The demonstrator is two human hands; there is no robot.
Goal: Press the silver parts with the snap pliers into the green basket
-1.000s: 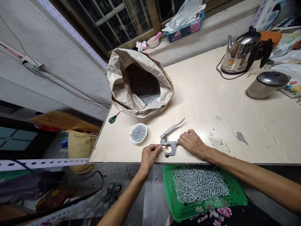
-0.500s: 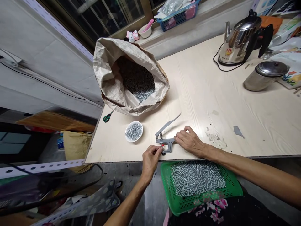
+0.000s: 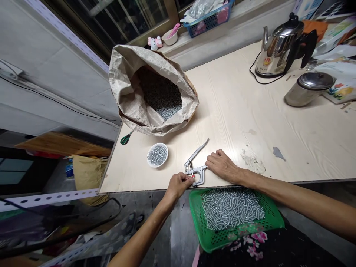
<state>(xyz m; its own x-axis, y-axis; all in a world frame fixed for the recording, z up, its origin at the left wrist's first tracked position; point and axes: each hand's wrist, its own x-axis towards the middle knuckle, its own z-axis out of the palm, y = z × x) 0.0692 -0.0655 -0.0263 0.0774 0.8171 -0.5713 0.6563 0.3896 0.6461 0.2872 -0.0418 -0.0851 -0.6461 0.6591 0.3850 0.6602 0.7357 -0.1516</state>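
Near the table's front edge lie grey snap fastener pliers (image 3: 199,171), their lever raised and a spring and small red piece showing at the jaw. My right hand (image 3: 222,167) has its fingers curled around the rear end of the pliers' lower handle. At the jaw, my left hand (image 3: 179,184) is closed in a pinch; whatever is between those fingertips is too small and hidden to make out. To the left stands a white bowl (image 3: 157,155) of small metal screw-like pieces. Below the table edge, a green basket (image 3: 196,222) on the lap holds many similar pieces.
Behind the bowl a large open sack (image 3: 125,89) holds more metal pieces. Green-handled scissors (image 3: 125,139) lie at the left edge. At the right stand a steel kettle (image 3: 278,48) and a lidded canister (image 3: 308,89). A blue basket (image 3: 208,22) sits on the sill.
The pliers have tilted slightly and their jaw has come a little nearer the table edge, the lever tip sitting lower. My left hand has stayed at the jaw. The view has shifted slightly.
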